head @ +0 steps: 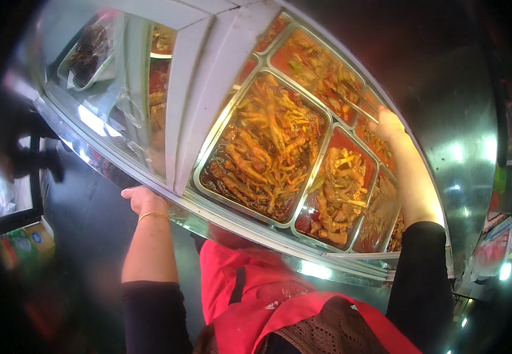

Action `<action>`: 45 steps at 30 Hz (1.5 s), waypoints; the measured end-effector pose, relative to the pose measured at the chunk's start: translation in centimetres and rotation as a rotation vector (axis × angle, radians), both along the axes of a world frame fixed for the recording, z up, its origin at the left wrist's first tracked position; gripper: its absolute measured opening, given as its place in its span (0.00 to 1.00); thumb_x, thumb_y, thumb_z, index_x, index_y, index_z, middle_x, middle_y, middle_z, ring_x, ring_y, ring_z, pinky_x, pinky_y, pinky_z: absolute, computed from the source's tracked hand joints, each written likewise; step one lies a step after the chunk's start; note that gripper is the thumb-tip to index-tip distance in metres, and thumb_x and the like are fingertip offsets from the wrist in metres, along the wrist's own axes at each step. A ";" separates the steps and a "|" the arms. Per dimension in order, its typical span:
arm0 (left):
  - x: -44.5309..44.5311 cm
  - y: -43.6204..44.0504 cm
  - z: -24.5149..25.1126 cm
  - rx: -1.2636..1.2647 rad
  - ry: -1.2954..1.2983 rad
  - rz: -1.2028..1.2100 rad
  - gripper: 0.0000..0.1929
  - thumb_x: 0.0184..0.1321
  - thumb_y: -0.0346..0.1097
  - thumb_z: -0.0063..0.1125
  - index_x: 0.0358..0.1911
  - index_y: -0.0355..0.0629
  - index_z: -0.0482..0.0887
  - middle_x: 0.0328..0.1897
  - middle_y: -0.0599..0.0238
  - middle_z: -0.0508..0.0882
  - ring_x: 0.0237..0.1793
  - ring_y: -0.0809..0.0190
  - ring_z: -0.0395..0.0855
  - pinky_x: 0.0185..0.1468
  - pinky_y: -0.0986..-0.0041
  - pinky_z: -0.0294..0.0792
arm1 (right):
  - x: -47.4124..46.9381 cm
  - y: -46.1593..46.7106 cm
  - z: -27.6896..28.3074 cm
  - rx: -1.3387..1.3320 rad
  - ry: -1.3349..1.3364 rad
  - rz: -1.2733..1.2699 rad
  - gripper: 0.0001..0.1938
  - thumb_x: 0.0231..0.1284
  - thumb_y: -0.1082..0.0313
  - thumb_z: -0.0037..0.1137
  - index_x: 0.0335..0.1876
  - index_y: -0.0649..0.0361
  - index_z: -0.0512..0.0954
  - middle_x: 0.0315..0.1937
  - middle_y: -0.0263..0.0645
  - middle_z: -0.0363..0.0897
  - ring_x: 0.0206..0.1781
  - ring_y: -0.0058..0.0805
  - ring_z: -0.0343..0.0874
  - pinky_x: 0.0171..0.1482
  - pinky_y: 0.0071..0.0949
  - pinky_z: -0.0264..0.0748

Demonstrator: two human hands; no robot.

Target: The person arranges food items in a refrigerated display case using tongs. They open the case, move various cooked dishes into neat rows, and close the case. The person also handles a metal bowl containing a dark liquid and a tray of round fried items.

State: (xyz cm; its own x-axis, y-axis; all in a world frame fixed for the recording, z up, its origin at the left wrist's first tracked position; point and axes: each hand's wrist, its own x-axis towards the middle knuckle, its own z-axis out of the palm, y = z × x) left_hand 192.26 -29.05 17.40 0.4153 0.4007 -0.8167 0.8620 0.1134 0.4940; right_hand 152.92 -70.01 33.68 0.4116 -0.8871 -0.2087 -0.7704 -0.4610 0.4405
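My right hand [388,123] reaches over a glass-sided food display case and holds metal tongs [357,107]. Their far ends are in the stew of the back tray [315,66], among reddish sauce and pieces of food. My left hand [146,200], a thin bracelet at its wrist, is against the metal front edge [220,223] of the case; its fingers are mostly hidden. Between my hands lies a large steel tray of braised chicken feet [265,146]. To its right, a smaller tray holds pale braised pieces [342,194] in red sauce.
A white upright frame [211,84] divides the case, with a glass pane [119,101] left of it. Behind the pane is a tray of dark meat [90,55]. More food trays [377,210] line the right side. Printed cartons [26,243] stand at lower left.
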 end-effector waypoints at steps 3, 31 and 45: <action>-0.3 -0.3 0.7 -0.012 -0.003 0.001 0.40 0.73 0.62 0.24 0.62 0.29 0.75 0.67 0.53 0.78 0.61 0.46 0.80 0.67 0.59 0.72 | -1.2 -1.2 0.5 0.044 0.058 -0.147 0.30 0.58 0.57 0.67 0.64 0.62 0.71 0.57 0.56 0.79 0.59 0.51 0.79 0.61 0.42 0.76; -0.1 -0.7 1.3 0.074 0.058 0.015 0.41 0.72 0.63 0.26 0.65 0.26 0.72 0.68 0.55 0.79 0.66 0.50 0.77 0.71 0.65 0.66 | -2.3 1.9 -7.5 -0.043 0.036 -0.297 0.40 0.55 0.55 0.70 0.70 0.58 0.60 0.63 0.49 0.69 0.56 0.46 0.81 0.53 0.41 0.80; 0.4 -0.4 -1.0 0.145 0.076 0.059 0.42 0.70 0.66 0.33 0.61 0.25 0.76 0.68 0.48 0.78 0.65 0.46 0.78 0.71 0.63 0.66 | -2.9 1.8 -5.8 0.000 -0.160 -0.293 0.39 0.52 0.48 0.68 0.65 0.65 0.66 0.52 0.57 0.82 0.57 0.50 0.82 0.58 0.42 0.77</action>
State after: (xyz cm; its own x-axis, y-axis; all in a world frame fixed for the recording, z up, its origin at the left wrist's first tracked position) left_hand 192.66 -29.43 16.40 0.3268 0.5381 -0.7769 0.8915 0.0973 0.4425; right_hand 149.99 -68.26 27.92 0.1666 -0.9726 -0.1621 -0.9295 -0.2097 0.3034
